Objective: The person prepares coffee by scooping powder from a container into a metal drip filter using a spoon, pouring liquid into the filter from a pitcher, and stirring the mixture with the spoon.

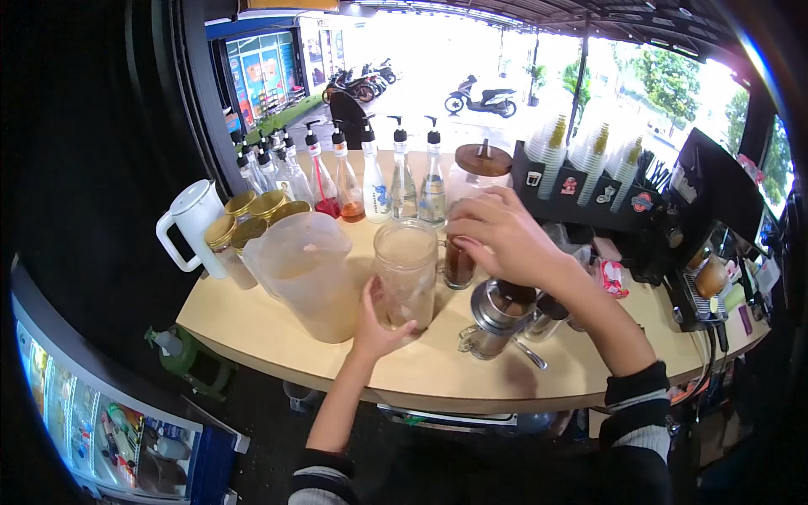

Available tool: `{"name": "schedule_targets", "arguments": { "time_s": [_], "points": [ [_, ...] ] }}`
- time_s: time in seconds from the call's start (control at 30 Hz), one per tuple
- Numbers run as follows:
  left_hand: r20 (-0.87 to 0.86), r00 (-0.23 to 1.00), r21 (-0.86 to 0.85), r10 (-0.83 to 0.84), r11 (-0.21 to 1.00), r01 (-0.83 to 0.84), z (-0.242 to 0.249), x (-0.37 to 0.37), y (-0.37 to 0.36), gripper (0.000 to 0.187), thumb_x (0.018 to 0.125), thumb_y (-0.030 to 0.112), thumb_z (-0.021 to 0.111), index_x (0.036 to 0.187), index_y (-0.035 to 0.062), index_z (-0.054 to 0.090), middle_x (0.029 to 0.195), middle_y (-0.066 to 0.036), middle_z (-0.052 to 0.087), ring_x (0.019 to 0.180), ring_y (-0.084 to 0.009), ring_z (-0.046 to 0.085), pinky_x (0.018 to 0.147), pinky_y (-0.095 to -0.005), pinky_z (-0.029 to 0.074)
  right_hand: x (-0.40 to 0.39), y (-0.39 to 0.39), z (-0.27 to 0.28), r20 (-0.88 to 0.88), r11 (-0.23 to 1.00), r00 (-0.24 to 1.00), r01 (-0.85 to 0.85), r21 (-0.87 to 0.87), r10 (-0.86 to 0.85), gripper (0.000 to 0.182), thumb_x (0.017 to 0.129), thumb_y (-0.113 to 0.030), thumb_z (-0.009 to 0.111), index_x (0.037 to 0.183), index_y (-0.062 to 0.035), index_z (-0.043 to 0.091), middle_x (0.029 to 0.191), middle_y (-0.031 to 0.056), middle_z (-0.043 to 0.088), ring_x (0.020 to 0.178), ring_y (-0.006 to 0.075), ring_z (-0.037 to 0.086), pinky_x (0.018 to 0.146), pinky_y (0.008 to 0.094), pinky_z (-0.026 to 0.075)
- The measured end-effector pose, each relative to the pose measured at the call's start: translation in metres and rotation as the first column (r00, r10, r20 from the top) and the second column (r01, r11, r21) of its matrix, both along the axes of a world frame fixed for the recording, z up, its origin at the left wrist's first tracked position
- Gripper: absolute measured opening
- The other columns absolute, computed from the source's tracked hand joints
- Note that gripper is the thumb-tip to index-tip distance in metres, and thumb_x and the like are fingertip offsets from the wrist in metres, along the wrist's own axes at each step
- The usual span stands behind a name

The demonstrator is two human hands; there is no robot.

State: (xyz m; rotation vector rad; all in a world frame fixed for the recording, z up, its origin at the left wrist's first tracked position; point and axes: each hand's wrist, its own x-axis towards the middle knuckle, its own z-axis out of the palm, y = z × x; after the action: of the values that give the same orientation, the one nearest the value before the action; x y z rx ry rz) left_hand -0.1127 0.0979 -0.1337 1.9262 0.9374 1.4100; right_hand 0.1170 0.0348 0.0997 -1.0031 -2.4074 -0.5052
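Note:
My left hand (pixel 380 330) is wrapped round the lower part of a clear glass jar (pixel 404 261) with no lid, upright on the counter. Just to its right stands a glass mug (pixel 459 268) with dark brown contents. My right hand (pixel 503 231) has its fingers curled round the upper part of this mug and hides most of its rim. In front of the right forearm a metal drip coffee filter (pixel 503 305) sits on a glass cup (pixel 484 341), with a spoon (pixel 530 353) beside it. Left of the jar is a large translucent plastic pitcher (pixel 307 282).
Pump bottles (pixel 370 185) line the counter's back. A white jug (pixel 192 220) and gold-lidded jars (pixel 244 225) stand left. A wooden-lidded jar (pixel 483 164), a black cup rack (pixel 581 189) and an espresso machine (pixel 707 286) are right. The counter's front edge (pixel 421 396) curves near me.

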Motion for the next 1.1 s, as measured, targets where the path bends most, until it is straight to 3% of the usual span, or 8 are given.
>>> {"name": "schedule_targets", "arguments": {
  "time_s": [0.07,0.27,0.4,0.57,0.7,0.83,0.9,1.1],
  "points": [
    [0.075,0.997,0.102,0.005,0.995,-0.012,0.003,-0.002,-0.003,0.108,0.059,0.026,0.085,0.142,-0.0026,0.022,0.136,-0.022,0.041,0.125,-0.0326,0.042,0.106,-0.0432,0.034,0.028,-0.026,-0.007,-0.173,0.994,0.983,0.079,0.071,-0.066,0.019,0.078,-0.009,0.064,0.097,-0.0078,0.066,0.101,0.0065,0.06,0.099,0.0251,0.056,0.095,0.0418,0.038],
    [0.067,0.992,0.426,0.105,0.896,-0.124,-0.001,0.001,-0.054,0.094,0.059,0.034,0.083,0.134,-0.0003,0.037,0.128,-0.02,0.048,0.122,-0.033,0.046,0.102,-0.0439,0.037,0.147,-0.076,-0.107,-0.607,0.922,0.694,0.307,-0.236,-0.386,0.015,0.085,-0.006,0.061,0.098,-0.0017,0.066,0.093,0.0125,0.061,0.089,0.0247,0.059,0.078,0.0342,0.044],
    [0.019,0.996,0.408,-0.084,0.911,0.069,0.041,0.049,-0.08,0.087,0.06,0.034,0.083,0.129,0.0005,0.043,0.124,-0.018,0.051,0.117,-0.0323,0.05,0.101,-0.0424,0.038,0.175,-0.092,-0.178,-0.702,0.9,0.564,0.283,-0.331,-0.435,0.014,0.088,-0.007,0.059,0.099,-0.0009,0.066,0.093,0.0098,0.062,0.086,0.02,0.058,0.078,0.0317,0.045],
    [0.133,0.962,0.253,-0.239,0.947,0.2,0.075,0.102,-0.077,0.098,0.059,0.031,0.086,0.137,0.0008,0.035,0.128,-0.018,0.049,0.121,-0.0309,0.049,0.105,-0.0416,0.036,0.176,-0.098,-0.232,-0.899,0.926,0.231,0.032,-0.375,-0.372,0.02,0.094,-0.012,0.056,0.108,0.0017,0.061,0.091,0.0078,0.063,0.085,0.0116,0.059,0.078,0.0256,0.046],
    [-0.001,0.96,0.043,-0.279,0.959,0.279,0.097,0.109,-0.078,0.11,0.058,0.031,0.089,0.143,0.0038,0.026,0.133,-0.018,0.046,0.127,-0.029,0.045,0.108,-0.0402,0.035,0.183,-0.098,-0.244,-0.85,0.899,0.308,0.052,-0.434,-0.428,0.016,0.097,-0.012,0.052,0.105,0.0014,0.055,0.089,0.0038,0.062,0.082,0.0091,0.059,0.075,0.0238,0.047],
    [-0.05,0.967,0.02,-0.251,0.968,0.252,0.103,0.114,-0.081,0.098,0.057,0.027,0.088,0.137,0.004,0.038,0.127,-0.015,0.054,0.117,-0.0243,0.055,0.102,-0.038,0.042,0.174,-0.103,-0.238,-0.817,0.878,0.336,0.078,-0.472,-0.469,0.014,0.096,-0.013,0.054,0.099,-0.0001,0.054,0.086,0.0034,0.062,0.08,0.0087,0.059,0.072,0.0235,0.047],
    [-0.023,0.972,0.002,-0.236,0.972,0.236,0.098,0.117,-0.077,0.093,0.057,0.027,0.088,0.134,0.0036,0.043,0.122,-0.014,0.058,0.113,-0.0234,0.057,0.1,-0.0373,0.044,0.164,-0.108,-0.227,-0.865,0.895,0.241,0.046,-0.443,-0.44,0.016,0.092,-0.015,0.06,0.089,-0.0006,0.054,0.073,0.0006,0.055,0.067,0.0067,0.048,0.058,0.0233,0.038],
    [-0.065,0.988,-0.023,-0.138,0.99,0.137,0.088,0.118,-0.081,0.082,0.056,0.031,0.088,0.124,0.0022,0.054,0.111,-0.013,0.065,0.106,-0.0223,0.062,0.095,-0.0361,0.047,0.16,-0.115,-0.221,-0.865,0.897,0.268,-0.008,-0.443,-0.425,0.015,0.092,-0.014,0.06,0.085,-0.0025,0.052,0.072,-0.0004,0.054,0.069,0.0057,0.048,0.059,0.0218,0.038]
  ]
}}
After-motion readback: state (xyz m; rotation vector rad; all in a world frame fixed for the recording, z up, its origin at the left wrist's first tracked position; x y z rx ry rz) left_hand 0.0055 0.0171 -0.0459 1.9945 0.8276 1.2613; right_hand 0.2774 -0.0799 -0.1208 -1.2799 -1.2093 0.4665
